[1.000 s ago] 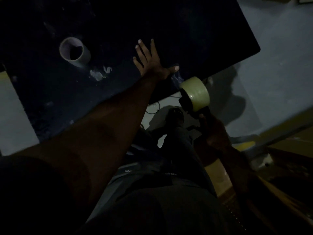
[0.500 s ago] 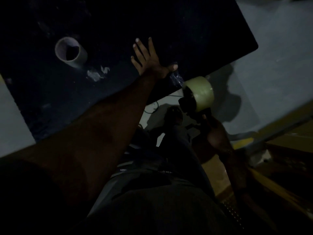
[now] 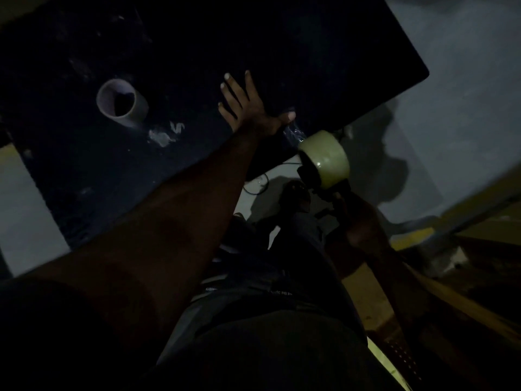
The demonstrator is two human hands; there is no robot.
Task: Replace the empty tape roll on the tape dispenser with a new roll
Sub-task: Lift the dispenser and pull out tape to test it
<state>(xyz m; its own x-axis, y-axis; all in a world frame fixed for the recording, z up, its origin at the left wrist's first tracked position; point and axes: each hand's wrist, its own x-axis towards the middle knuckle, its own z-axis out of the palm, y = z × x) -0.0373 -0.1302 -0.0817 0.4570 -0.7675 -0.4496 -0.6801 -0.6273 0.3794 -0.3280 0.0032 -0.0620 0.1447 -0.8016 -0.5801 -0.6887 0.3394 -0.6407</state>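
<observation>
Overhead, a dark bench point(image 3: 310, 38) carries the left hand point(image 3: 251, 108), fingers point(image 3: 234, 86) spread flat, thumb by a clear tape strip point(image 3: 293, 134). Below its edge, the right hand point(image 3: 355, 218) grips a tape dispenser point(image 3: 310, 176) bearing the new roll point(image 3: 328, 159). Well left of the fingers lies the empty roll point(image 3: 122, 103).

Head-worn view, steeply down over table point(image 3: 282, 38)

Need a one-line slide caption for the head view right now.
Left hand flat on dark table; right hand holds tape dispenser.
</observation>
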